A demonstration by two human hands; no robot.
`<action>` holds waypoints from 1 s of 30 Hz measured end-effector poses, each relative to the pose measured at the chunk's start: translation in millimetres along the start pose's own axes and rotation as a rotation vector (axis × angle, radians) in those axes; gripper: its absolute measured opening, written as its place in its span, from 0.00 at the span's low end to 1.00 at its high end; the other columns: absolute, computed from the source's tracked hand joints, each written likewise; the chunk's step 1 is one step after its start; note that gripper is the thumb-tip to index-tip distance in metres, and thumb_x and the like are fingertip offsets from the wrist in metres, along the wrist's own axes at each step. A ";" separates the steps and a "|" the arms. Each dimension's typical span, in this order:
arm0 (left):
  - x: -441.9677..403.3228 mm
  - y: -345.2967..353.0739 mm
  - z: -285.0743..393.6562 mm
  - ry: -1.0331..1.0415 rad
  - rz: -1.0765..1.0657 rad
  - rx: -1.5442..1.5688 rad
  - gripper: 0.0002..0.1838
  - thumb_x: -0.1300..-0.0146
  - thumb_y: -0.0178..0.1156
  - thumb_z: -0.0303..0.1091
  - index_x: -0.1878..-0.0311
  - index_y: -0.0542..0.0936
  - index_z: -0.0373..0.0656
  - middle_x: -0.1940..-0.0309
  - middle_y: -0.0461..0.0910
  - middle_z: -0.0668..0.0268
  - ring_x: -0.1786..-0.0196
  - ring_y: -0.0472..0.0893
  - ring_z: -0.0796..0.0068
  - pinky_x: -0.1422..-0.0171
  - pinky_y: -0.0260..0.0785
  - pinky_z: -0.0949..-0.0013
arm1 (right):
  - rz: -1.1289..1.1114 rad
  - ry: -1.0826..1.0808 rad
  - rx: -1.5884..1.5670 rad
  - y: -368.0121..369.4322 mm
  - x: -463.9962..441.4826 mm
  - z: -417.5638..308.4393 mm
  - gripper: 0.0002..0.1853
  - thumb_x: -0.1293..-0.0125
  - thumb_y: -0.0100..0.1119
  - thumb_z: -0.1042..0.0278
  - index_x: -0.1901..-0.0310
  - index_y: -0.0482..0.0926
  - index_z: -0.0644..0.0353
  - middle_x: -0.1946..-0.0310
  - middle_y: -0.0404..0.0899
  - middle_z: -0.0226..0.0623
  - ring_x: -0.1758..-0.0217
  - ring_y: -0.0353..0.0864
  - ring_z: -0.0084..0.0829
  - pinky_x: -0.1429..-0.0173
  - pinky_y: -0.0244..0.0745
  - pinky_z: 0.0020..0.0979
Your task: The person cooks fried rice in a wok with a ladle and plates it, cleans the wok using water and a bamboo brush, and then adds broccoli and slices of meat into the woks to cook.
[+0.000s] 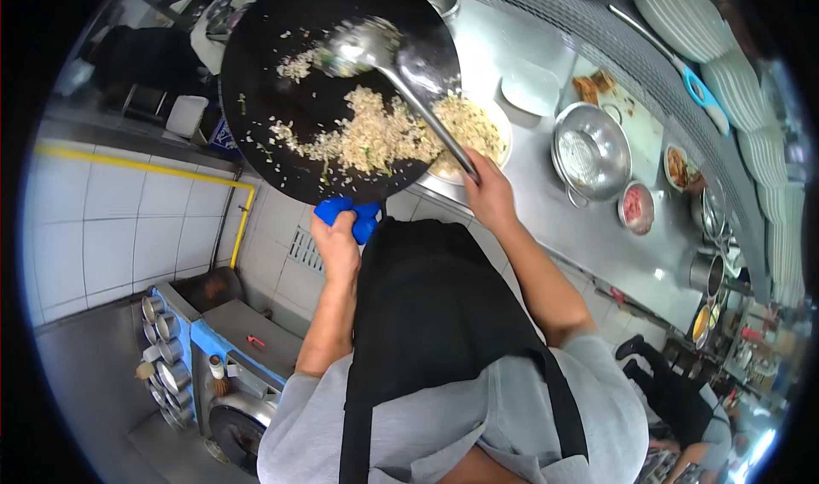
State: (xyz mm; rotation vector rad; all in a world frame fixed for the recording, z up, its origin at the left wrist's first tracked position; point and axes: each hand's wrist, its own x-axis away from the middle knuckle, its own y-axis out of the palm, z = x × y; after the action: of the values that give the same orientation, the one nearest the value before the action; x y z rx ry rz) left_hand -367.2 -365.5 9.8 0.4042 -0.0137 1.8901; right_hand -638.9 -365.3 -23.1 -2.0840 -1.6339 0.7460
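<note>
Gripping a ladle (426, 117), the right hand (492, 194) closes round its handle over a wok (264, 49) at 11 o'clock in the view. The left hand (339, 245) clamps a blue cloth (365, 221) at the wok's 6 o'clock rim. Rice (367, 132) heaps toward the wok's 5 o'clock, the ladle's blurred bowl nearer 12. At 2 o'clock in the view, a colander (591, 151) rests on the counter (550, 219).

Colander (591, 153) and bowl (636, 208) on steel counter (573, 247)

No legible text, labels or numbers.
</note>
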 end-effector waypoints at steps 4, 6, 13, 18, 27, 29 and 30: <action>-0.7 2.1 -1.8 0.050 -0.022 0.013 0.14 0.39 0.56 0.18 0.50 0.74 0.36 0.60 0.78 0.63 0.68 0.82 0.73 0.66 0.78 0.72 | -0.015 -0.087 0.058 1.2 4.0 24.1 0.28 0.33 0.63 0.75 0.30 0.75 0.51 0.53 0.82 0.44 0.57 0.83 0.45 0.49 0.79 0.38; -4.0 2.5 -5.3 0.057 -0.019 0.025 0.14 0.39 0.57 0.18 0.49 0.74 0.36 0.60 0.78 0.62 0.68 0.81 0.73 0.66 0.78 0.71 | -0.080 0.059 0.184 -23.2 35.2 43.9 0.30 0.34 0.62 0.76 0.30 0.75 0.47 0.54 0.82 0.43 0.56 0.84 0.45 0.49 0.80 0.40; -16.9 10.9 -13.1 0.085 0.028 0.017 0.14 0.39 0.56 0.19 0.50 0.74 0.35 0.60 0.79 0.61 0.66 0.82 0.72 0.64 0.80 0.70 | 0.034 0.233 0.361 -92.8 139.6 83.8 0.31 0.36 0.61 0.80 0.31 0.78 0.43 0.64 0.77 0.39 0.64 0.81 0.43 0.55 0.78 0.41; -18.1 13.2 -12.7 0.081 0.037 0.030 0.14 0.39 0.56 0.19 0.50 0.74 0.35 0.59 0.79 0.61 0.64 0.82 0.71 0.63 0.81 0.68 | 0.079 0.326 0.316 -108.3 156.2 63.4 0.31 0.36 0.61 0.80 0.31 0.78 0.43 0.66 0.75 0.39 0.66 0.79 0.41 0.56 0.78 0.39; -7.3 11.2 -12.7 0.093 0.021 0.068 0.13 0.43 0.58 0.18 0.53 0.78 0.36 0.59 0.80 0.64 0.57 0.80 0.73 0.49 0.75 0.69 | -0.095 0.110 0.127 -41.6 66.2 23.9 0.29 0.35 0.61 0.77 0.32 0.78 0.44 0.57 0.82 0.40 0.60 0.84 0.41 0.53 0.80 0.40; -8.1 9.2 -15.1 0.114 0.021 0.053 0.13 0.41 0.57 0.18 0.52 0.76 0.35 0.60 0.80 0.62 0.63 0.81 0.72 0.59 0.79 0.69 | -0.112 0.092 0.150 -43.0 66.3 29.5 0.29 0.35 0.61 0.77 0.32 0.78 0.44 0.60 0.80 0.40 0.61 0.83 0.42 0.53 0.79 0.40; -10.7 10.6 -16.2 0.128 0.023 0.051 0.13 0.40 0.57 0.18 0.51 0.76 0.35 0.60 0.80 0.61 0.66 0.82 0.71 0.64 0.80 0.69 | -0.095 0.093 0.149 -52.2 72.1 42.3 0.29 0.35 0.61 0.77 0.32 0.78 0.44 0.63 0.78 0.40 0.63 0.81 0.42 0.54 0.78 0.40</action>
State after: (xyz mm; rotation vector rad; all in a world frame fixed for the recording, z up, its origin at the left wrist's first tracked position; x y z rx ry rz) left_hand -378.2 -375.7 -6.5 0.3185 0.1158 1.9384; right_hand -692.0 -283.5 -37.2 -1.8954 -1.5651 0.7065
